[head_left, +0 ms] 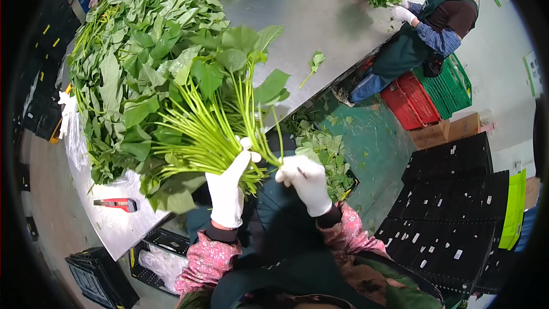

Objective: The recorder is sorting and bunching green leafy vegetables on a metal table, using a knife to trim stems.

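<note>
My left hand [229, 190], in a white glove, is closed around a thick bunch of leafy green stems [200, 131]. The leaves fan out away from me, and the cut ends stick out below the grip. Beside it my right hand [307, 182], also gloved in white, has its fingers pinched on a thin stem [279, 137] at the right side of the bunch. Behind and left of the bunch, a large heap of the same leafy greens [117, 74] covers the table. A red utility knife [117, 203] lies on the near left corner.
A metal table [257, 8] extends ahead, with one loose sprig [313, 67] on it. Fallen leaves [323, 149] lie below its right edge. Black crates [443, 212] are stacked at right, near red [409, 100] and green crates [449, 88]. A co-worker [426, 34] stands across, handling greens.
</note>
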### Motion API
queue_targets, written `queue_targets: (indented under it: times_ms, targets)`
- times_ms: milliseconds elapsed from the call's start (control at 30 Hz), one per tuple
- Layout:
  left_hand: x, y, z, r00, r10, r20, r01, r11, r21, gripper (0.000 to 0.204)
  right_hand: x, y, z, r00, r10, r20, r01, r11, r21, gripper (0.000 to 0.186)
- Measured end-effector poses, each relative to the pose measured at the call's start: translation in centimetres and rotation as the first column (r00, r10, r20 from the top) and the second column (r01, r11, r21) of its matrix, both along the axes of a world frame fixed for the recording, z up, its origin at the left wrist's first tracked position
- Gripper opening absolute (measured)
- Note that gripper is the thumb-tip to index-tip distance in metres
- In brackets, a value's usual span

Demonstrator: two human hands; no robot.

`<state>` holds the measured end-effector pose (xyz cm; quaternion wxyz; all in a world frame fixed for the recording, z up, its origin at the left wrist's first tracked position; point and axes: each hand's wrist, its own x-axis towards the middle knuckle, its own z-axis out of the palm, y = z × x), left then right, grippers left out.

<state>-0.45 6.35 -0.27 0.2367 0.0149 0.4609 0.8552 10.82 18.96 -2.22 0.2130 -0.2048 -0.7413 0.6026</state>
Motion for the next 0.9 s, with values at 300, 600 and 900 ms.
queue_targets:
  times_ms: [300, 600, 900]
  targets:
    - [-0.1, -2.4, 1.5, 0.984, -0.15, 0.095, 0.15, 0.989, -0.001, 0.03, 1.4, 0.9, 0.1, 0.948, 0.315, -0.036, -0.311, 0.946, 0.097, 0.013]
    - [1.0, -3.7, 0.5, 0.972, -0.233, 0.025, 0.234, 0.972, -0.023, 0.039, 0.6, 1.3, 0.4, 0.955, 0.296, 0.015, -0.296, 0.95, 0.095, 0.032]
    - [3.8, -0.9, -0.3, 0.99, -0.07, -0.126, 0.064, 0.997, -0.046, 0.045, -1.0, -1.5, 3.3, 0.934, 0.199, -0.297, -0.232, 0.97, -0.078, 0.026]
